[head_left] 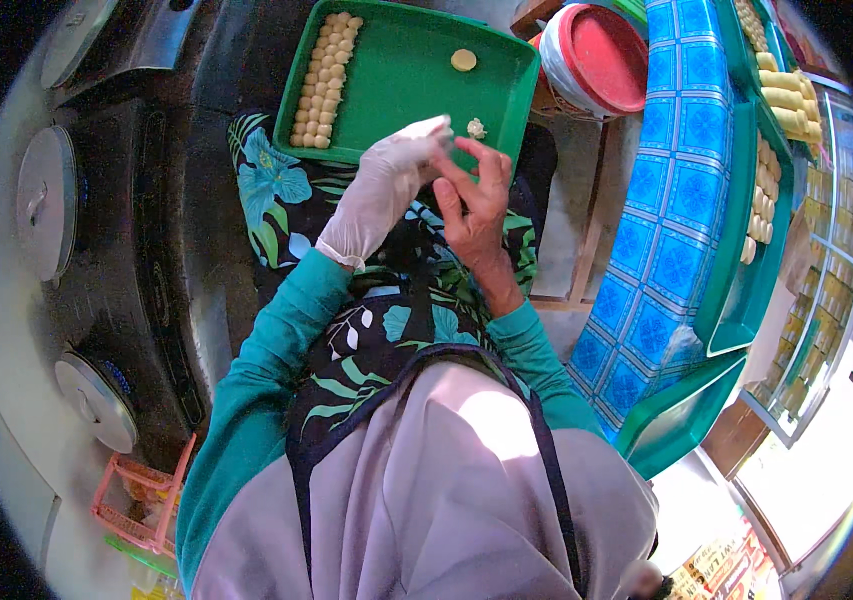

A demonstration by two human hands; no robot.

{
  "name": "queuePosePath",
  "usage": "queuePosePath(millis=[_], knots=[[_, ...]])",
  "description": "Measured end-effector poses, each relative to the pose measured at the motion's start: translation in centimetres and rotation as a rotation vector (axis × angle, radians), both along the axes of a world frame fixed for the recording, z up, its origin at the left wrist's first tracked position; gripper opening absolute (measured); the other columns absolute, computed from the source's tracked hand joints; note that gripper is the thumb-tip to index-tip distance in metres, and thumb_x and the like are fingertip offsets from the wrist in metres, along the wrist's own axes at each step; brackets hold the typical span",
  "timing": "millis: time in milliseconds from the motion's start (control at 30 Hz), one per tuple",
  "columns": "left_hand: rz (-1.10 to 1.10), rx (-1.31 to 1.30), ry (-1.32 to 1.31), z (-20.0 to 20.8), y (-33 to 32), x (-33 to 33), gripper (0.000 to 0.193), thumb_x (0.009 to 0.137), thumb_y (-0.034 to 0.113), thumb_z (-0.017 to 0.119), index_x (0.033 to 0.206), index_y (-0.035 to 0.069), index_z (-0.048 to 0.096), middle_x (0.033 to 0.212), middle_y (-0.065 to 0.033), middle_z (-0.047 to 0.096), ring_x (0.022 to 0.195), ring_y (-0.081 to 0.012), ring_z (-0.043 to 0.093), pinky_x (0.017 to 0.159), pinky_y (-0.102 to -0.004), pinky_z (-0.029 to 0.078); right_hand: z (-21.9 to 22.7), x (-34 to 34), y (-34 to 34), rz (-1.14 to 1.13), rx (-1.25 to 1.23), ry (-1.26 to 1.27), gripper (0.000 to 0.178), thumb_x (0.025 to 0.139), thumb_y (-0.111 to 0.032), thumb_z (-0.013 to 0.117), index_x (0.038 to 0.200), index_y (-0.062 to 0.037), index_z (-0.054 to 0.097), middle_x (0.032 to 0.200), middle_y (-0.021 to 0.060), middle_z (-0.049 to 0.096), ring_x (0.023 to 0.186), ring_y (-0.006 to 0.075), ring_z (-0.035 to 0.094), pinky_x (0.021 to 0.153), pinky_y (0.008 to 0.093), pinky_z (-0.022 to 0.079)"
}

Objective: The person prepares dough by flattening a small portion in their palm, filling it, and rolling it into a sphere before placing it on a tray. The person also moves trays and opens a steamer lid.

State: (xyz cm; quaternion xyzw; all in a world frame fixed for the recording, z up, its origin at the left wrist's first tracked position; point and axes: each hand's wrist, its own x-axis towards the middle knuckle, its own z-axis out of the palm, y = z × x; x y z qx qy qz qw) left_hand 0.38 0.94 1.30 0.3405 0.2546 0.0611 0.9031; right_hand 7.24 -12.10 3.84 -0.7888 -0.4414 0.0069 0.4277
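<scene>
My left hand (386, 185), in a thin white glove, is over the near edge of a green tray (406, 95), its fingers closed together. My bare right hand (478, 205) meets it at the fingertips, its fingers bent inward; anything pinched between the two hands is hidden. Along the tray's left side, small pale dough balls (326, 85) sit in tight rows. A flat round dough piece (463, 60) lies at the far right of the tray. Just beyond my right fingers is a small crumbly pale lump (476, 128).
A bucket with a red lid (601, 58) stands right of the tray. Farther right is a table with a blue patterned cloth (681, 190), bearing green trays (731, 310) with more dough pieces. To the left, a dark stove top (111, 270) carries round metal lids (46, 203).
</scene>
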Motion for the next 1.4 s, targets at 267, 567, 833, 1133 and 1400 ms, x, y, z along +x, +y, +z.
queuePosePath(millis=[267,567,833,1133,1400], knots=[[0.231,-0.416,-0.213,-1.8,-3.0,2.7,0.032,0.1,0.033,0.045,0.118,0.007,0.052,0.114,-0.0071,0.059,0.105,-0.019,0.056,0.094,-0.0346,0.044,-1.1,-0.7,3.4,-0.013,0.598,0.863,0.075,0.098,-0.054,0.034,0.151,-0.0045,0.012,0.152,0.0155,0.026,0.139,0.0297,0.027,0.114,0.039,0.018],[0.285,-0.419,-0.283,-0.8,-1.7,1.6,0.044,0.097,0.013,0.049,0.135,-0.004,0.039,0.131,-0.0165,0.051,0.119,-0.0231,0.053,0.103,-0.0361,0.044,-0.3,0.2,2.4,-0.127,0.411,0.544,0.069,0.098,-0.032,0.049,0.149,-0.0004,0.015,0.137,0.0163,0.049,0.131,0.0247,0.041,0.111,0.0392,0.023],[0.232,-0.546,-0.295,0.1,-2.2,2.1,0.045,0.096,0.013,0.05,0.136,-0.004,0.039,0.133,-0.0139,0.05,0.121,-0.0229,0.051,0.1,-0.0337,0.047,-1.2,-0.3,1.3,-0.153,0.324,0.345,0.071,0.092,-0.018,0.056,0.148,-0.0007,0.017,0.139,0.0162,0.048,0.134,0.0292,0.037,0.113,0.0409,0.015],[0.224,-0.538,-0.23,1.3,-2.2,2.4,0.038,0.092,0.007,0.055,0.128,-0.004,0.047,0.122,-0.0134,0.056,0.109,-0.0211,0.057,0.094,-0.0327,0.049,-1.0,-0.7,1.5,-0.148,0.066,0.143,0.068,0.091,-0.011,0.047,0.148,0.0043,0.013,0.138,0.0147,0.05,0.131,0.033,0.037,0.112,0.0449,0.01],[0.221,-0.318,-0.141,-0.4,-2.7,2.0,0.032,0.086,0.002,0.057,0.117,-0.004,0.051,0.115,-0.0137,0.06,0.102,-0.0227,0.06,0.09,-0.0327,0.049,-1.3,-0.1,0.9,-0.115,0.108,0.197,0.069,0.088,-0.009,0.049,0.147,0.0033,0.016,0.125,0.0094,0.062,0.125,0.0266,0.043,0.108,0.042,0.016]])
